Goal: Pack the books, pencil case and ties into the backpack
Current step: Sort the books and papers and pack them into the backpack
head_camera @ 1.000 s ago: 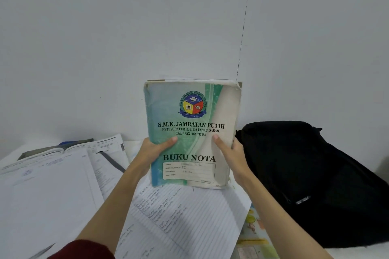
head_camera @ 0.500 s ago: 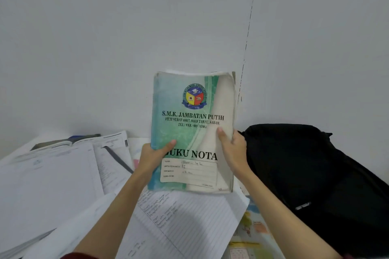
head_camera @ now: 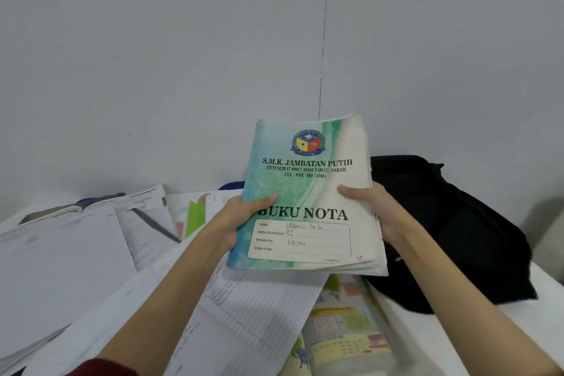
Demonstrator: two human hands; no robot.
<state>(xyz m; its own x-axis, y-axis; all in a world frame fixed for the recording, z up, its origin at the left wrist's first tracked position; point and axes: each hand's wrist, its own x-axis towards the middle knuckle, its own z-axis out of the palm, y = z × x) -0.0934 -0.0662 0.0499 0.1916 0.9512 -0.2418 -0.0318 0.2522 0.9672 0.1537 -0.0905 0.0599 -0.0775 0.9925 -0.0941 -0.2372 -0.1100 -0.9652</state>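
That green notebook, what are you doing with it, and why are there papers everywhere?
A person holds the green notebook up off the table with both hands, the left hand on its left edge and the right hand on its right edge. The black backpack lies just to the right, and the notebook is not in it yet. Open books and lined papers are spread on the table below.

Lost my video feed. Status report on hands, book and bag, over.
Left hand and right hand both grip the green notebook, held up. Black backpack right of it, opening not visible. Loose papers below.
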